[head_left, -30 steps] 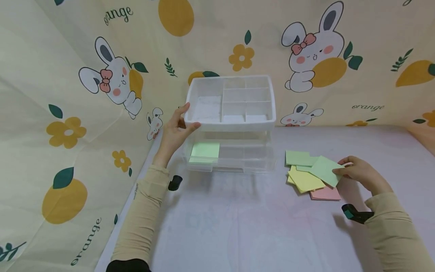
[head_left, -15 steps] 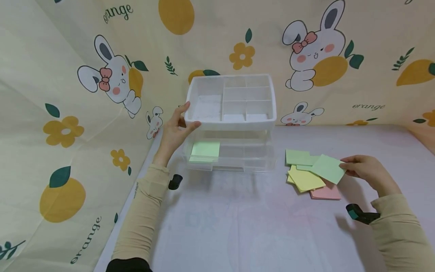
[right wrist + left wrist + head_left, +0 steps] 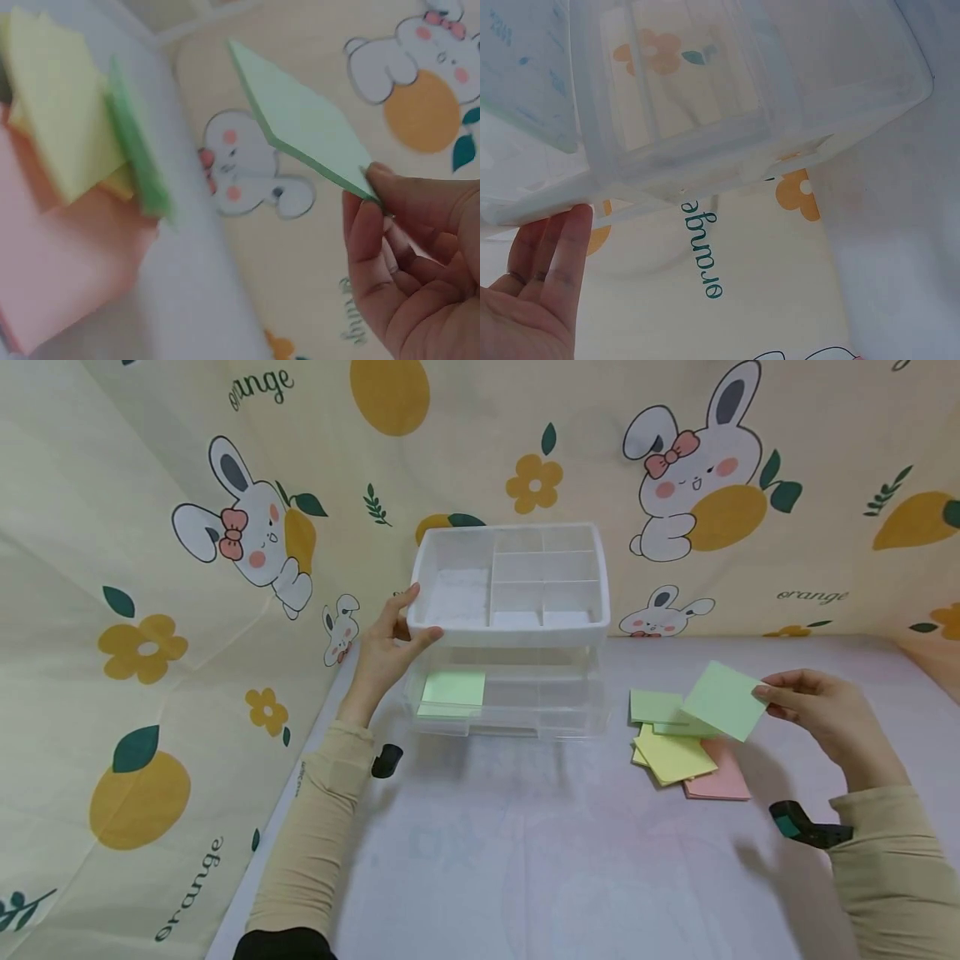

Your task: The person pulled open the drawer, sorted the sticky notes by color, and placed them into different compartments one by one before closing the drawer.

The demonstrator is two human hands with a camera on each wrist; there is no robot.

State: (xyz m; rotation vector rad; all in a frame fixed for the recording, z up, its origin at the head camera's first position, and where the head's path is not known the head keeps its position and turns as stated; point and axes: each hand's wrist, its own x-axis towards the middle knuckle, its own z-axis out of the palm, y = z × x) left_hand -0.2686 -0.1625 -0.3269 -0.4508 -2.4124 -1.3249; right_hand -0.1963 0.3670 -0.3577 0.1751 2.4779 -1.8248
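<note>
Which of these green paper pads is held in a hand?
The green pad pinched at one corner by the right hand, clear of the pile; the other green pads lie in that pile or inside the organizer.

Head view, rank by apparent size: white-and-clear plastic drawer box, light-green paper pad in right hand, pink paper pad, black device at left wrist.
1. Drawer box
2. Green pad, pink pad: unranked, pink is partly covered
3. Black device

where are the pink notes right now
In the head view, the pink notes lie on the table at the right, partly under the yellow notes, below and left of the right hand.
</note>
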